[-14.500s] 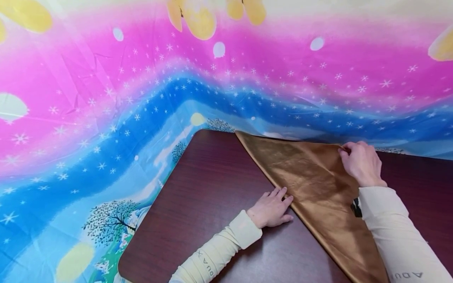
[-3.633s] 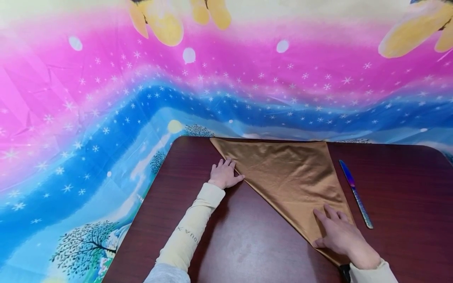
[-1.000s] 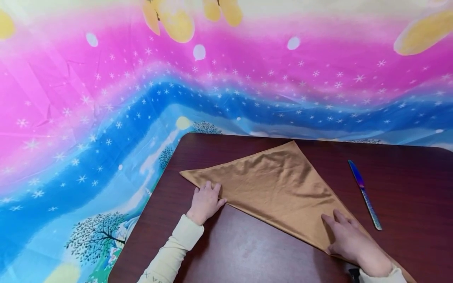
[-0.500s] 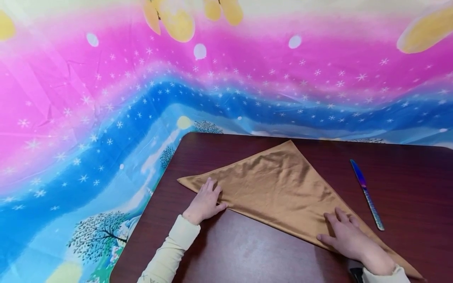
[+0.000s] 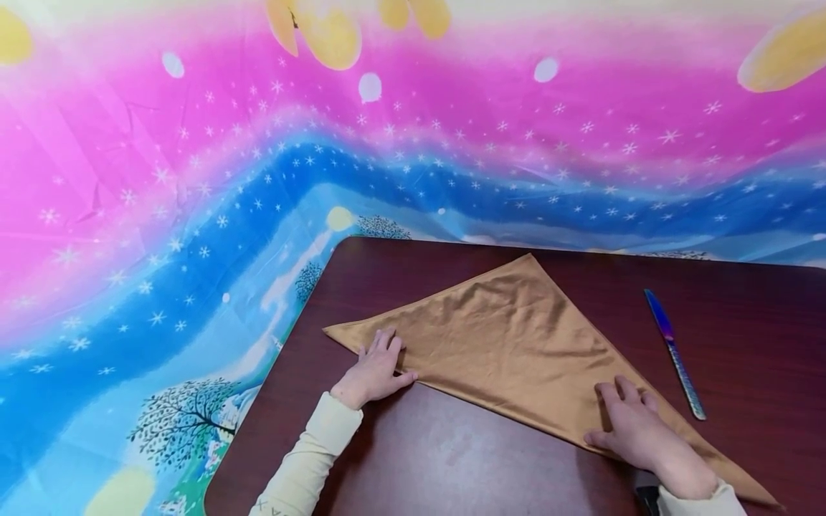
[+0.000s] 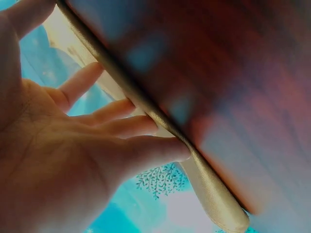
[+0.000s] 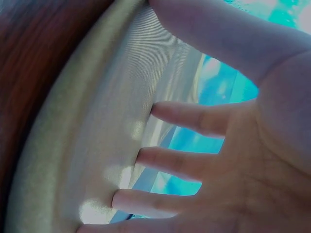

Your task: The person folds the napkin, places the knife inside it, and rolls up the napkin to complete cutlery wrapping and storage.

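Observation:
A shiny gold-brown cloth napkin (image 5: 503, 344), folded into a triangle, lies on the table with its long folded edge toward me. Its apex points at the far edge, and small wrinkles cross its surface. My left hand (image 5: 374, 367) rests on the napkin's left end, thumb at the near fold. On the right end rests my right hand (image 5: 642, 430), fingers spread over the cloth and thumb by the fold. Seen from the left wrist, the fingertips of that hand (image 6: 73, 141) touch the cloth. The right wrist view shows extended fingertips of the right hand (image 7: 252, 165) against it.
A table knife (image 5: 674, 351) with a blue-purple blade and patterned handle lies right of the napkin. The dark reddish-brown table (image 5: 445, 444) has rounded corners. A pink and blue printed backdrop (image 5: 413, 143) hangs behind it and along its left side.
Earlier my right hand pinched the napkin's far edge. Since then the napkin has been turned, its left end coming nearer me and its fold facing me. Over the last half second little has moved.

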Demonstrator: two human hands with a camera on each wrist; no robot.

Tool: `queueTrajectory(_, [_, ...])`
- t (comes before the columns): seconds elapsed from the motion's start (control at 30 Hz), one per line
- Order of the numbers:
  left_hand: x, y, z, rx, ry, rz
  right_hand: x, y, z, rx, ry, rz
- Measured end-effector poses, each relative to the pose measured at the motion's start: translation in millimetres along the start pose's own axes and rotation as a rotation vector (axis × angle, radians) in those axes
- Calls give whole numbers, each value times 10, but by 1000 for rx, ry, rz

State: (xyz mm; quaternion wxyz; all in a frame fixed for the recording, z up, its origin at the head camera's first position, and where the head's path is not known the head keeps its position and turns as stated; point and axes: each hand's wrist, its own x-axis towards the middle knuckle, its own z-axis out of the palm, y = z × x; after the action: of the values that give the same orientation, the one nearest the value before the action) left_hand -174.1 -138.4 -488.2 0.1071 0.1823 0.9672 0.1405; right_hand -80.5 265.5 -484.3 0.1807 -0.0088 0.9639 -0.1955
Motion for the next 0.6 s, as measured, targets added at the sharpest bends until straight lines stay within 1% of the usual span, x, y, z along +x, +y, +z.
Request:
queueTrajectory(0.13, [-28, 4, 0, 15, 6, 11, 10, 14, -1, -2, 1, -2])
queueTrajectory(0.27, [-57, 6, 7, 32, 1, 12, 9, 22, -4, -13, 9, -20])
queueTrajectory(0.33, [-73, 14, 12, 31, -12, 0, 1, 24, -2, -24, 21, -33])
queueTrajectory(0.47, [-106, 31, 13, 24, -18, -31, -13, 33, 9, -28, 69, -62])
queueTrajectory(0.6, [-138, 34, 12, 44, -5, -55, -25, 49, 15, -20, 105, -85])
